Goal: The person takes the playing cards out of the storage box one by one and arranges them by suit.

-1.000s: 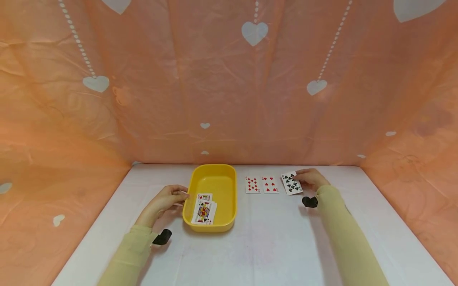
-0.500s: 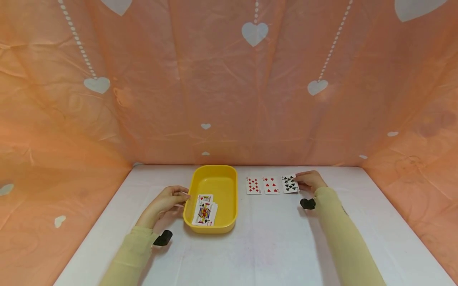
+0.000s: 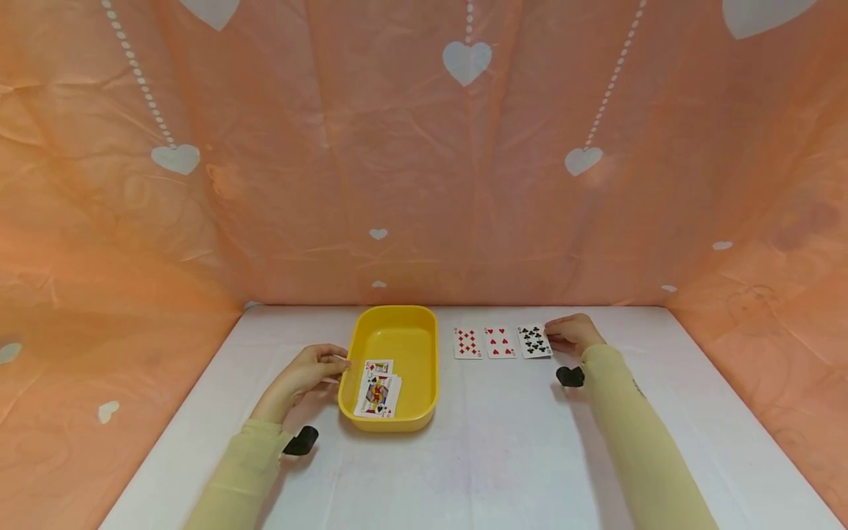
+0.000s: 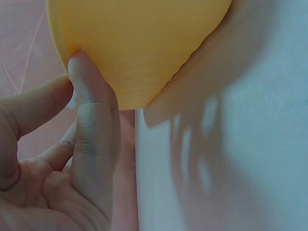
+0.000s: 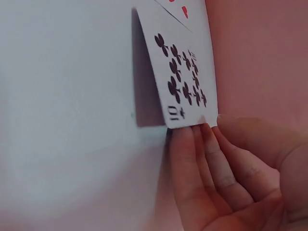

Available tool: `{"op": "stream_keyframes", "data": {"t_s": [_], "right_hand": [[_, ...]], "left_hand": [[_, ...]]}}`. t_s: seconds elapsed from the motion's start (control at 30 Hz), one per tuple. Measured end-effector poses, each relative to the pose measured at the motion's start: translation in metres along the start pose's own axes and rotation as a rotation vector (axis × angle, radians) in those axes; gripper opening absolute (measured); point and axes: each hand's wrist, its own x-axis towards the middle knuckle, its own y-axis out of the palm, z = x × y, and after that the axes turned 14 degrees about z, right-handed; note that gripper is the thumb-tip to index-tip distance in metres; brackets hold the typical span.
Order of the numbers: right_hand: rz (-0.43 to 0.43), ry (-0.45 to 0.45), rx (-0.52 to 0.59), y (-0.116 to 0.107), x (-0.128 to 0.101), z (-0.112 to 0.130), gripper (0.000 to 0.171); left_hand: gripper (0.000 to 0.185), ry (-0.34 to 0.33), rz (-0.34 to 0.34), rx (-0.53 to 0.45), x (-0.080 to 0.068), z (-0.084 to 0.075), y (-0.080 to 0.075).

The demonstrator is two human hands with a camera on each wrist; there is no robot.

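My left hand [image 3: 310, 373] pinches the left rim of a yellow plastic tray [image 3: 422, 412] between thumb and fingers; the left wrist view shows the fingertips on the tray's outer wall [image 4: 139, 43]. Playing cards [image 3: 377, 396] lie overlapped inside the tray at its near left, a face card on top. At the right end of a row of cards, my right hand [image 3: 575, 333] holds the ten of clubs [image 5: 180, 79] by its right edge, fingers beneath it and thumb at the corner. The card is tilted, one side raised above the table with a shadow under it.
To the left of the ten of clubs lie a card of hearts [image 3: 500, 342] and a card of diamonds [image 3: 468, 343], face up in a row. A white-covered table [image 3: 477, 471] runs back to an orange curtain [image 3: 424, 184] with white hearts, which also stands at both sides.
The ten of clubs has come down and straightened into line beside the hearts card, my right hand shifting slightly with it. My left hand stays on the tray rim.
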Motion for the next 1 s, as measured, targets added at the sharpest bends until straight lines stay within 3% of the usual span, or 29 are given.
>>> {"op": "stream_keyframes", "data": {"t_s": [0.23,0.47,0.57,0.73,1.0], "right_hand": [[0.022,-0.006,0.017,-0.003,-0.005,0.001,0.040],[-0.015,-0.082,-0.175,-0.001,-0.012,0.012,0.036],[0.034,-0.108,-0.217,0.005,-0.013,0.023,0.038],[0.141,-0.150,-0.239,0.029,-0.012,0.048,0.044],[0.319,-0.199,-0.229,0.088,-0.009,0.077,0.046]], "left_hand": [[0.035,-0.017,-0.003,-0.004,0.001,0.000,0.000],[0.036,-0.009,0.001,0.000,0.000,0.000,0.000],[0.037,0.005,0.011,0.003,-0.001,-0.001,-0.001],[0.038,0.008,0.012,0.005,-0.002,0.000,-0.001],[0.036,0.023,0.022,-0.013,-0.001,0.002,-0.001]]}}
